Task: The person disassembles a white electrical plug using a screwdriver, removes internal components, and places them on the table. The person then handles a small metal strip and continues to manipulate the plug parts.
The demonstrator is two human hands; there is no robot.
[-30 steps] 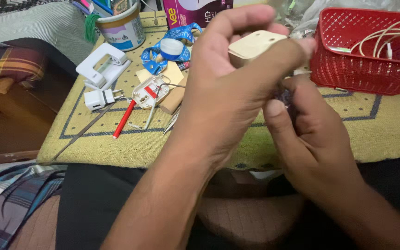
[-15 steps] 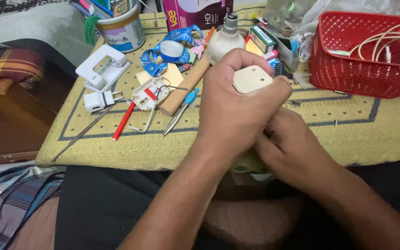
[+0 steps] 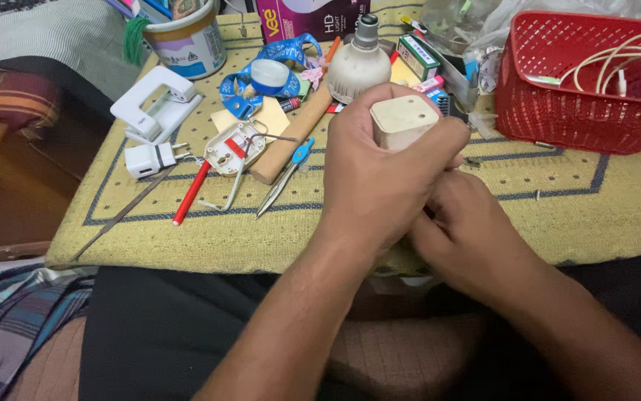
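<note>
Above yellow mat [image 3: 187, 238], near front edge, I see left hand [image 3: 380, 171] wrapped around cream plastic block [image 3: 404, 121], fingers curled tight. Right hand [image 3: 461, 230] tucked beneath, touching left; fingers seemingly pinched, on what unclear. Red basket [image 3: 551, 111] behind, scissors [image 3: 285, 177] left.

A purple carton [image 3: 313, 16] with white and yellow print is standing at the far edge of the desk [image 3: 187, 230], cut off by the frame; a small green and white box [image 3: 418, 56] is lying just right of it, tilted; a round tub [image 3: 185, 41] at the far left is wearing a pale label with lilac and blue patches; no screens are showing.
</note>
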